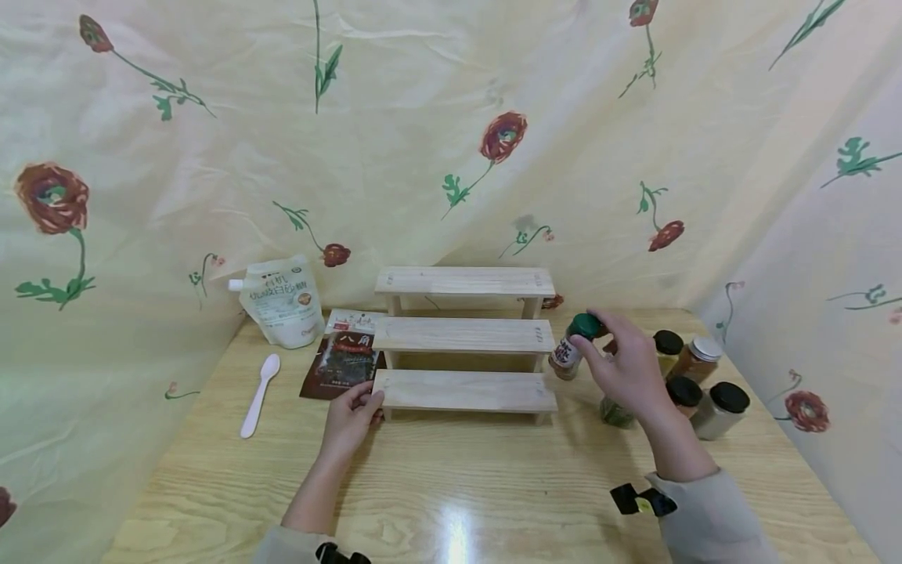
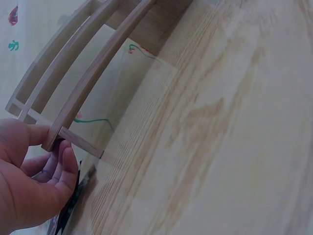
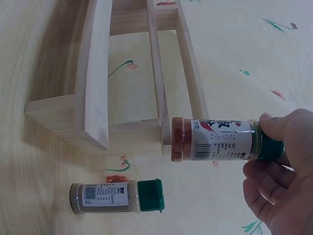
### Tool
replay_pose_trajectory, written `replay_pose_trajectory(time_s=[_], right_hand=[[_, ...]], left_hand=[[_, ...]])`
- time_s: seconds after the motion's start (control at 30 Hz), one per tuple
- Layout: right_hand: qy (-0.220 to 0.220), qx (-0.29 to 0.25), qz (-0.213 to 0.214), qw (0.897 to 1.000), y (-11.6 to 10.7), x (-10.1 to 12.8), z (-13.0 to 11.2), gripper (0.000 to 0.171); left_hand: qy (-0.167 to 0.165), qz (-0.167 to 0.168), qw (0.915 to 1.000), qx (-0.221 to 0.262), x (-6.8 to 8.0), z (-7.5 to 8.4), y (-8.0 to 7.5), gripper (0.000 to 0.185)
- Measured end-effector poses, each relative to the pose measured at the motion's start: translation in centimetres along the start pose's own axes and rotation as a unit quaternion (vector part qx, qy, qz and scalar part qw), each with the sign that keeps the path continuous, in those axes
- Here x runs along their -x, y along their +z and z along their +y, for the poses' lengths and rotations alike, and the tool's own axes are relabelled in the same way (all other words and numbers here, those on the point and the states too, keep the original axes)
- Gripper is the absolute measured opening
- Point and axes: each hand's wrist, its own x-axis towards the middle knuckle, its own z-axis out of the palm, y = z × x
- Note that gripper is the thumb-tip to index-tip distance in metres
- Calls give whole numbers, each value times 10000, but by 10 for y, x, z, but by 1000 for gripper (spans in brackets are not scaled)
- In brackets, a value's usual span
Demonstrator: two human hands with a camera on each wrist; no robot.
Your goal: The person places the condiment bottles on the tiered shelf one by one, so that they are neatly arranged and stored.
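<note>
A three-step wooden shelf (image 1: pixel 465 337) stands at the middle of the table. My left hand (image 1: pixel 355 407) grips the left end of its lowest step (image 2: pixel 55 139), thumb against the plank's end and fingers curled below it. My right hand (image 1: pixel 623 364) holds a spice bottle (image 1: pixel 569 350) of red powder by its green cap, in the air just right of the shelf's middle step. In the right wrist view the bottle (image 3: pixel 215 139) lies sideways in my right hand (image 3: pixel 281 183). A second green-capped bottle (image 3: pixel 117 197) stands on the table below it, partly hidden by my hand in the head view.
Several jars (image 1: pixel 705 384) with black or silver lids stand at the right behind my right hand. A white pouch (image 1: pixel 280 301), a dark packet (image 1: pixel 341 362) and a white spoon (image 1: pixel 259 394) lie left of the shelf. Flowered cloth hangs round the table (image 1: pixel 458 486).
</note>
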Motion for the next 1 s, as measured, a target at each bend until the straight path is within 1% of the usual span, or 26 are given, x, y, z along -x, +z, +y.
replay_pose_trajectory(time_s=[0.23,0.53,0.67,1.0], right_hand=[[257,-113,-177,9994,0,-11,-4,44],[476,-382,-348,9975,10,-27,-5,46],[466,-528,-383,9968,15,-37,-10,46],[241,-809,-548,9949,28,-65,-20,46]], left_hand=[[29,28,10000,-1,-1,-1,0,41],[16,42,10000,65,-1,-4,0,41],[6,33,10000,74,-1,-4,0,41],[-9,53,9998,186,-2,-3,-1,39]])
